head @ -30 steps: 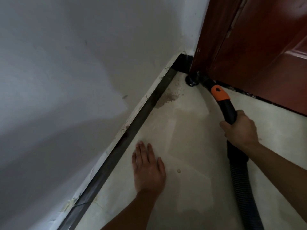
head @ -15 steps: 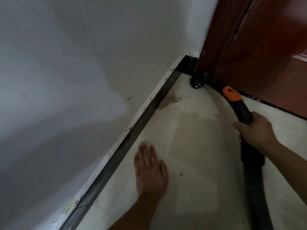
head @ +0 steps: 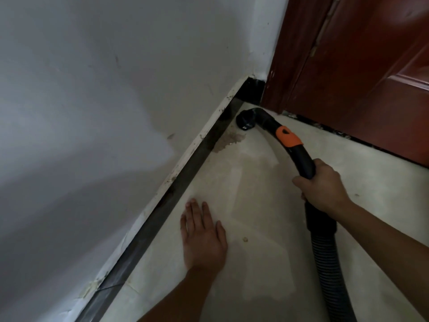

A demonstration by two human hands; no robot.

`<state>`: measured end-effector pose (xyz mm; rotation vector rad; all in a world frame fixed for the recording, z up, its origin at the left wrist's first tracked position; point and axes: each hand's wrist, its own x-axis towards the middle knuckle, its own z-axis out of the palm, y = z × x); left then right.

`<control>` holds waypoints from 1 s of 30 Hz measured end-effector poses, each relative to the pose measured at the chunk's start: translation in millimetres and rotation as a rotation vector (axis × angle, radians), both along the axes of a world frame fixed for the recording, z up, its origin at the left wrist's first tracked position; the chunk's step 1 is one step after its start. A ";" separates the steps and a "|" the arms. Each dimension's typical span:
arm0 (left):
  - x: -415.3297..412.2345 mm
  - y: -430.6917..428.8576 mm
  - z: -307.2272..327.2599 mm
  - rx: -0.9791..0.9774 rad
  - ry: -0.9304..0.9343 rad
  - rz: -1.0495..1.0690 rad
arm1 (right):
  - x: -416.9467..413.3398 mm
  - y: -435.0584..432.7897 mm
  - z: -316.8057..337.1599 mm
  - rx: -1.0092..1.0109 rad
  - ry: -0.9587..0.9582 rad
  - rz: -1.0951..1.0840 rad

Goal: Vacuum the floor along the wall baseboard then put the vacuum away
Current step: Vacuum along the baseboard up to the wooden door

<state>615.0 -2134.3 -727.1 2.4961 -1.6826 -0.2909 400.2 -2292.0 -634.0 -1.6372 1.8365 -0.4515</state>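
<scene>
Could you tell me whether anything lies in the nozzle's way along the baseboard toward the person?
Nothing lies between the nozzle and the brown dirt patch beside it. Further along the baseboard, the left hand rests flat on the floor next to it, probably in the path.

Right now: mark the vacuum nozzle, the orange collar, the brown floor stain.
vacuum nozzle (head: pixel 244 121), head view, round mouth end.
orange collar (head: pixel 289 137), head view, middle of the band.
brown floor stain (head: pixel 228 143), head view, centre of the patch.
</scene>
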 end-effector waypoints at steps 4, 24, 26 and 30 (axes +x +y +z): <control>-0.1 0.9 0.0 0.007 0.015 -0.005 | 12.8 -0.1 2.0 0.017 -0.019 0.035; 0.2 1.9 3.6 0.010 0.024 -0.007 | -19.3 46.1 8.7 0.039 -0.005 -0.024; 0.1 1.1 3.8 0.012 0.026 -0.004 | -19.5 51.5 7.5 0.048 0.007 -0.019; 0.5 1.4 3.6 0.021 0.011 -0.010 | -3.4 40.1 9.0 0.044 -0.009 -0.004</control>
